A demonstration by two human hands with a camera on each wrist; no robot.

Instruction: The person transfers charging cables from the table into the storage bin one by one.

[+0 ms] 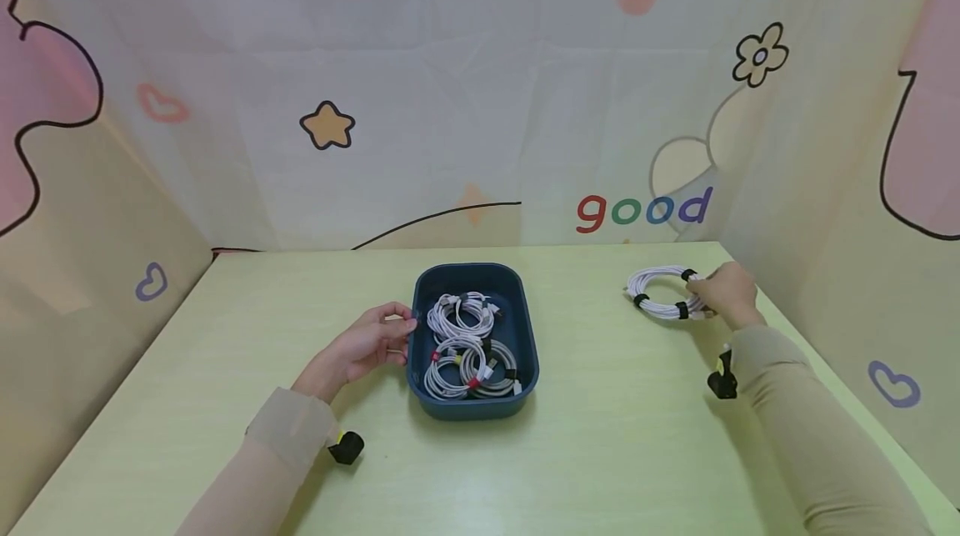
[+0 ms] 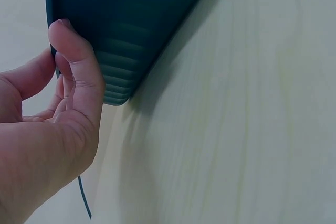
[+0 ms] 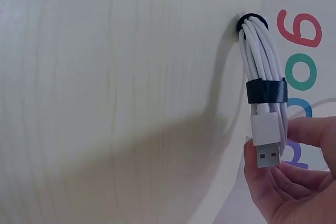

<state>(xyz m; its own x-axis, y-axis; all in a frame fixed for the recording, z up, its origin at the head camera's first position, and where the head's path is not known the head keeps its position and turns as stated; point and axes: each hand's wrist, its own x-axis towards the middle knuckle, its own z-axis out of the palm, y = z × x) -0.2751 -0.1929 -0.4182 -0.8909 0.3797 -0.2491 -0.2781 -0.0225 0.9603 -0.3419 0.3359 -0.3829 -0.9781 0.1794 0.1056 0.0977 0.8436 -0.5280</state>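
A dark blue bin (image 1: pixel 472 411) stands near the middle of the table, with three coiled cables (image 1: pixel 462 315) inside. At its left wall, my left hand (image 1: pixel 367 344) has the rim between its thumb and bent fingers; the left wrist view shows a fingertip on the bin's outer wall (image 2: pixel 131 24). Toward the table's back right, my right hand (image 1: pixel 727 294) grips one side of a white coiled USB cable (image 1: pixel 660 311) bound with black straps. In the right wrist view the cable's USB plug (image 3: pixel 268 154) lies by my fingers, and the coil is tilted above the tabletop.
The pale table (image 1: pixel 600 436) ends at a printed backdrop (image 1: pixel 420 102) behind, with side walls on the left and right. A small black wrist device (image 1: pixel 347 448) sits at the left cuff and another (image 1: pixel 722 378) at the right.
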